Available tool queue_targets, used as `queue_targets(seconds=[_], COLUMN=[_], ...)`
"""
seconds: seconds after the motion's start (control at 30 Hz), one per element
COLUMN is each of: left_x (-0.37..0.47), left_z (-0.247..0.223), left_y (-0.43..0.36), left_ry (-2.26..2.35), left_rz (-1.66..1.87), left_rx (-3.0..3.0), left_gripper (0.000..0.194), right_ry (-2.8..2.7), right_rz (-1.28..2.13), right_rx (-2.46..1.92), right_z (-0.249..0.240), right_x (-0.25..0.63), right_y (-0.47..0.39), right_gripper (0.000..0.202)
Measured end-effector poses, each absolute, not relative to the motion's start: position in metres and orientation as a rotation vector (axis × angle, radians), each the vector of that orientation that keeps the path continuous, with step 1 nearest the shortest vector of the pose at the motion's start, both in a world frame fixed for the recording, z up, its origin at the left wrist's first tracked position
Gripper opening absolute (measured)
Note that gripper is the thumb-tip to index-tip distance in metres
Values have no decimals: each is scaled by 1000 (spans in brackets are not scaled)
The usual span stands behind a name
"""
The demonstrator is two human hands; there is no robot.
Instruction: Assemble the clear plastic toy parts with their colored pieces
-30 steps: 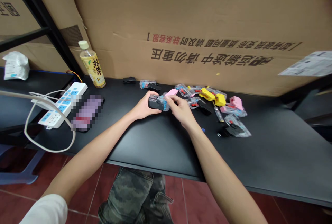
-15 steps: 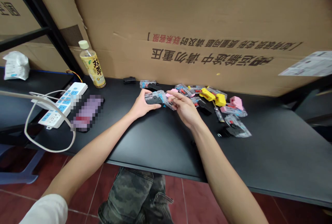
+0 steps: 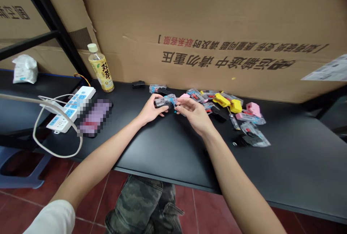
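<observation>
My left hand [image 3: 150, 110] is wrapped round the left end of a clear plastic toy pistol [image 3: 166, 101] with blue and black parts, held just above the black table. From the other side, my right hand [image 3: 193, 113] pinches at the toy's right end, thumb and fingertips pressed together. Those fingers partly hide what they grip. Beyond the right hand lie several similar clear toy pistols [image 3: 197, 96], two yellow pieces [image 3: 221, 100] and a pink piece [image 3: 253, 109]. A screwdriver-like tool [image 3: 234, 121] rests among them.
To the left are a drink bottle [image 3: 101, 69], a white power strip [image 3: 71, 109] with a looping cable, and a blurred phone [image 3: 95, 117]. A large cardboard sheet [image 3: 217, 17] stands along the table's back. A black clip-like part [image 3: 138, 84] lies near it.
The toy pistol has tilted slightly in my left hand, and my right fingers have closed in on its right end. The whole view has shifted a little.
</observation>
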State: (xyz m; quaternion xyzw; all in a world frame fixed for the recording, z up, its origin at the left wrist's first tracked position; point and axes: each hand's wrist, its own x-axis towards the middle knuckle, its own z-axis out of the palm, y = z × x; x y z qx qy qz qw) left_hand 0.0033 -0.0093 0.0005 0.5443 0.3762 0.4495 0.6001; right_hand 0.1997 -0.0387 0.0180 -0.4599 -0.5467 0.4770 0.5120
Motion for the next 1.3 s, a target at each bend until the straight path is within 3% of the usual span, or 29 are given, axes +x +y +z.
queue_targets(seconds=[0.23, 0.53, 1.3], left_x=[4, 1, 1], left_z=[1, 0, -3], left_y=[-9, -9, -10], left_ry=[858, 824, 824], left_rz=[1048, 1020, 988], left_rx=[1285, 1351, 1506], left_gripper=[40, 43, 48], right_ry=[-1272, -1389, -1404], right_rz=[1171, 946, 942], right_rx=[-1127, -1202, -1249], right_z=[11, 8, 11], right_x=[199, 199, 191], right_y=[-38, -35, -41], right_gripper=[51, 38, 35])
